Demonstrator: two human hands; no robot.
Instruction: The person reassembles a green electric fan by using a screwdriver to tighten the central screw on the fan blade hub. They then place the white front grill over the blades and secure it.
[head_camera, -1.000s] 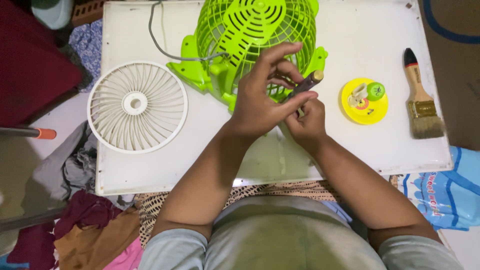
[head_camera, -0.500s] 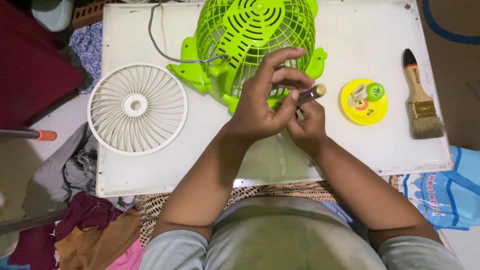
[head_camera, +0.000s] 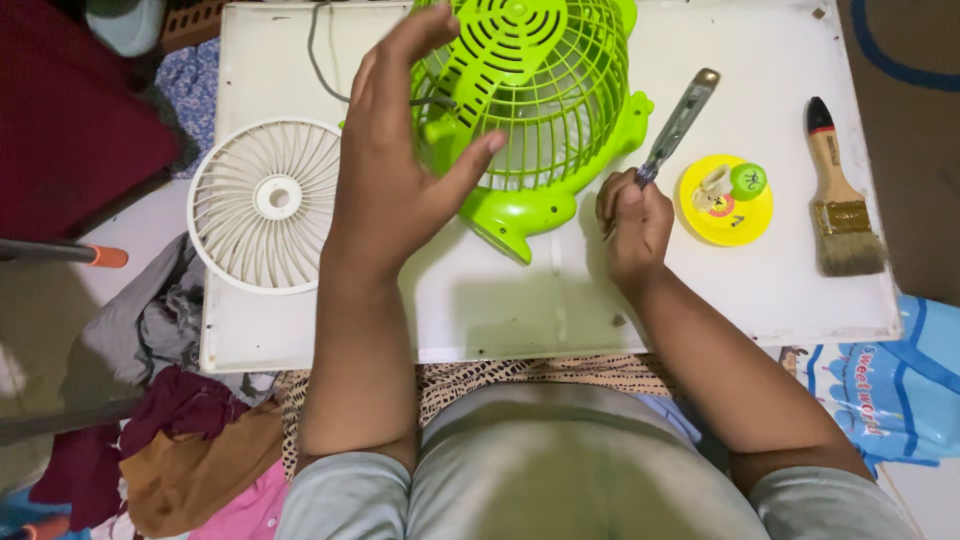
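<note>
Left hand (head_camera: 395, 170) lifting off the screwdriver (head_camera: 678, 125), spreading open beside the green fan (head_camera: 525, 100) near the board's (head_camera: 760, 290) far edge; right hand (head_camera: 630, 225) gripping the screwdriver, shaft angling far-right.

The green fan housing (head_camera: 530, 110) is lying grille-side up at the far edge of the white board (head_camera: 760, 290), near its middle, with its grey cord trailing toward the far left corner. The screwdriver (head_camera: 675, 128), clear-handled with a brass-coloured cap, is pointing up and away, just right of the housing.
</note>
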